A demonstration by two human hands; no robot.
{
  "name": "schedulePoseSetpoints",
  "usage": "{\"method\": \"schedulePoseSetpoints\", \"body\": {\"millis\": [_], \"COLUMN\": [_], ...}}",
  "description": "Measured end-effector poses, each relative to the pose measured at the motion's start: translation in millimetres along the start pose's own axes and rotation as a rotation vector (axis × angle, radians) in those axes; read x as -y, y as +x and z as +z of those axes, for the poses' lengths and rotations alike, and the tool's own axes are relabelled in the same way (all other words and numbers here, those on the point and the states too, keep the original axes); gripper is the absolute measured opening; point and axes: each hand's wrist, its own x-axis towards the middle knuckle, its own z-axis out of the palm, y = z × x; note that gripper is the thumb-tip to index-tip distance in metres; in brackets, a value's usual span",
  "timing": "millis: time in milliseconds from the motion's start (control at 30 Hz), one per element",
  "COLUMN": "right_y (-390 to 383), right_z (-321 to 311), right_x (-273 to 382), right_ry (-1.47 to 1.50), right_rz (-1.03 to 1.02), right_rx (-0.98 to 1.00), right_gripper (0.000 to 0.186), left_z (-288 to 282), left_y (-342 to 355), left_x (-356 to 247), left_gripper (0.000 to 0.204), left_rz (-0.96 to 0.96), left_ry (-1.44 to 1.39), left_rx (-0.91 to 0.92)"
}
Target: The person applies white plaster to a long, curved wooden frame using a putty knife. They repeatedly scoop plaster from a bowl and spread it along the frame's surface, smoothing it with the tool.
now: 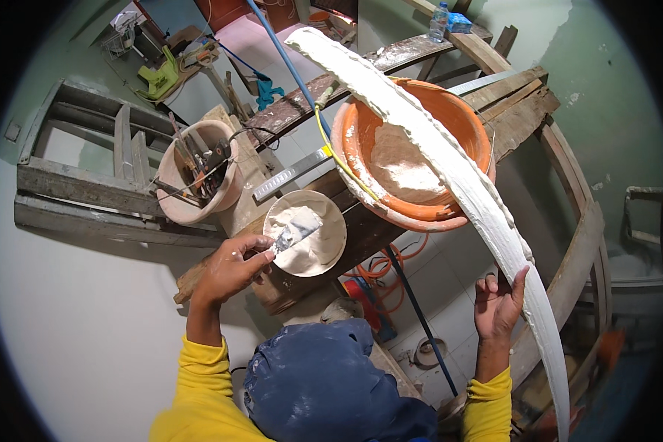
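My left hand (232,269) pinches a small putty knife (299,228) at the left edge of a round white bowl (342,243). Its blade, smeared with white, lies over the thick white paste (313,254) inside. Under a long white plaster moulding strip (486,214), my right hand (499,306) is closed, its thumb along the edge. Lumpy paste coats parts of the strip's upper face and edges. It slants from the upper middle to the lower right, passing over an orange bucket (457,110) that holds pale powder (401,151).
A pink-white pail of tools (232,188) stands left of the bowl on rough planks (287,291). A wooden frame (88,177) leans farther left. Behind are a metal straightedge (283,178), a blue pole (280,51) and a water bottle (439,22). An orange hose (379,272) lies below.
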Motion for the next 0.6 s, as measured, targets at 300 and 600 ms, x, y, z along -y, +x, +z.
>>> {"method": "schedulePoseSetpoints", "body": {"millis": [300, 600], "right_y": [0.8, 1.0], "right_z": [-1.1, 8.7], "right_x": [-4.1, -6.5], "right_ry": [0.015, -0.014], "right_rz": [-0.018, -0.020], "right_rx": [0.024, 0.029], "right_gripper": [0.052, 0.051], "left_z": [-9.6, -10.8], "left_y": [15.0, 81.6], "left_x": [-8.0, -0.8], "left_gripper": [0.027, 0.026], "left_rz": [0.203, 0.012], "left_ry": [0.541, 0.428], "left_rx": [-0.081, 0.308]}}
